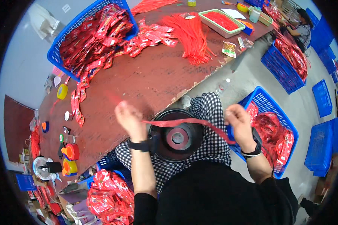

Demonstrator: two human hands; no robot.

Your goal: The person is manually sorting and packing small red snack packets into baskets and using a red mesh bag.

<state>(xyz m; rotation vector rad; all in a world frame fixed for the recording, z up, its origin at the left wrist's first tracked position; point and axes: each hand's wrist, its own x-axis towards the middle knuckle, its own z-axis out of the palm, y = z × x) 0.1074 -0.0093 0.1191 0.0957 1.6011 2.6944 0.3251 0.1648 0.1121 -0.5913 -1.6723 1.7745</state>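
A long red strip (183,121), probably joined foil packets, stretches across in front of me. My left hand (129,119), blurred, grips its near part over the table edge, and a faint red streak shows beyond the fingertips. My right hand (239,123) is raised with curled fingers near the right basket. The strip passes just below it, and whether the fingers hold anything is unclear. Under the strip, at my lap, is a round black dish-like object (157,135) with a dark red ring and a grey hub (178,138).
Red packets fill blue baskets at back left (52,56), right (294,137) and far right (281,67). Packets (109,194) are heaped at lower left. On the red-brown table (135,76) are red ties (195,42), a green tray (228,34) and tape dispensers (71,152). A person (300,31) sits beyond.
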